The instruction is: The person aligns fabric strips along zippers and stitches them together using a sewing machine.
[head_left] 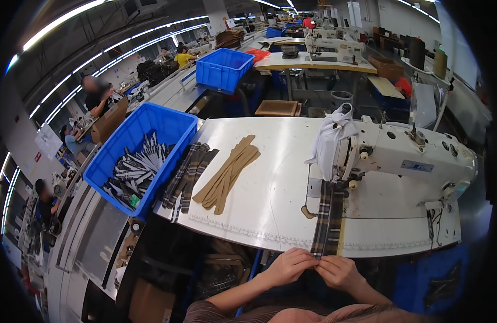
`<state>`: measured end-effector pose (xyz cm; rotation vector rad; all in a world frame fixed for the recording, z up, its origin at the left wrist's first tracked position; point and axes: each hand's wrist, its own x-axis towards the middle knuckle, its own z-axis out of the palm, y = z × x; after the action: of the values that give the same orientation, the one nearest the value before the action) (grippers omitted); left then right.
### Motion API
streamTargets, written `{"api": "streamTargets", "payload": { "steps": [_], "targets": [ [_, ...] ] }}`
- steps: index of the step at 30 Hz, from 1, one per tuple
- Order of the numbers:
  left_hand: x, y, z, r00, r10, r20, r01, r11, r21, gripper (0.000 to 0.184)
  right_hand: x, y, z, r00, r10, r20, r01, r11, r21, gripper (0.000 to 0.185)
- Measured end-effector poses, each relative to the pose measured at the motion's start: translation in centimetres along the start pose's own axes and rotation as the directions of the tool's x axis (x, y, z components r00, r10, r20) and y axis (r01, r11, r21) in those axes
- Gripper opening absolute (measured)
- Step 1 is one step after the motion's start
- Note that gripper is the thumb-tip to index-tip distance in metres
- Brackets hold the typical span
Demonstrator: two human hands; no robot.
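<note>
A dark plaid fabric strip [328,220] runs from under the head of a white sewing machine [415,156] to the table's front edge. At its near end, my left hand [291,266] pinches the left corner with fingers closed. My right hand [339,270] pinches the same end from the right, its fingertips close to the left ones. A yellowish strip edge [342,231] shows along the right side of the plaid. White cloth [334,134] is tied around the machine head and hides part of it. The needle area is too small to make out.
Tan fabric strips [227,175] and more plaid strips [190,175] lie left on the white sewing table [280,140]. Beside them stands a blue bin [175,116] full of cut strips. Another blue bin [222,70] is farther back. Several people sit at the far left.
</note>
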<state>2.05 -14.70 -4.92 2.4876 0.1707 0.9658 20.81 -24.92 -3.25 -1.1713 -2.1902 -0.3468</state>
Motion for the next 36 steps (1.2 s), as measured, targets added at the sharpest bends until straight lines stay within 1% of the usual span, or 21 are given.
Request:
{"api": "streamTargets", "payload": {
  "steps": [3, 5, 7, 11, 13, 18, 21, 25, 27, 28, 30, 33, 36],
  "targets": [
    [0.2, 0.3, -0.5, 1.000, 0.018, 0.009, -0.019, 0.999, 0.038, 0.028, -0.2, 0.0, 0.2, 0.999, 0.008, -0.031, -0.008, 1.000, 0.005, 0.013],
    [0.2, 0.4, -0.7, 0.998, 0.068, 0.006, -0.069, 0.996, 0.063, 0.029, -0.3, -0.1, 0.2, 0.999, 0.013, -0.035, -0.012, 1.000, 0.007, 0.013],
    [0.1, 0.4, -0.6, 0.997, 0.073, 0.013, -0.074, 0.994, 0.078, 0.028, -0.4, -0.2, 0.1, 0.999, 0.041, -0.035, -0.040, 0.999, 0.032, 0.012],
    [0.1, 0.4, -0.5, 0.998, 0.064, 0.024, -0.066, 0.994, 0.084, 0.026, -0.5, -0.1, 0.1, 0.998, 0.046, -0.053, -0.043, 0.998, 0.049, 0.013],
    [0.0, 0.3, -0.4, 0.998, 0.059, 0.026, -0.061, 0.995, 0.080, 0.025, -0.6, 0.2, 0.3, 0.998, -0.023, -0.061, 0.024, 1.000, 0.015, 0.012],
    [0.0, 0.3, -0.2, 0.999, 0.049, 0.023, -0.050, 0.998, 0.036, 0.023, -0.5, 0.2, 0.3, 0.997, -0.037, -0.064, 0.036, 0.999, -0.007, 0.011],
    [-0.3, 0.2, 0.2, 0.999, 0.035, 0.001, -0.035, 0.998, 0.046, 0.024, -0.5, 0.4, 0.4, 0.997, -0.044, -0.066, 0.043, 0.999, -0.007, 0.011],
    [-0.7, 0.0, 0.5, 0.997, 0.062, -0.049, -0.059, 0.996, 0.060, 0.022, -0.4, 0.5, 0.4, 0.996, -0.050, -0.078, 0.050, 0.999, 0.004, 0.009],
    [-0.9, -0.3, 0.5, 0.992, 0.125, -0.033, -0.121, 0.987, 0.102, 0.020, -0.4, 0.4, 0.4, 0.996, -0.045, -0.081, 0.046, 0.999, 0.009, 0.009],
    [-0.9, -0.4, 0.5, 0.991, 0.126, -0.038, -0.122, 0.987, 0.104, 0.020, -0.3, 0.5, 0.3, 0.995, -0.041, -0.091, 0.043, 0.999, 0.015, 0.009],
    [-1.1, -0.7, 0.4, 0.978, 0.200, -0.051, -0.195, 0.976, 0.093, 0.020, -0.3, 0.5, 0.3, 0.995, -0.042, -0.090, 0.044, 0.999, 0.020, 0.010],
    [-1.3, -1.1, 0.7, 0.969, 0.226, -0.099, -0.220, 0.973, 0.066, 0.021, 0.0, 0.7, 0.4, 0.994, -0.040, -0.098, 0.043, 0.999, 0.031, 0.010],
    [-1.2, -1.2, 0.8, 0.964, 0.243, -0.111, -0.238, 0.970, 0.056, 0.020, 0.0, 0.6, 0.4, 0.993, -0.037, -0.109, 0.041, 0.998, 0.037, 0.009]
  ]
}}
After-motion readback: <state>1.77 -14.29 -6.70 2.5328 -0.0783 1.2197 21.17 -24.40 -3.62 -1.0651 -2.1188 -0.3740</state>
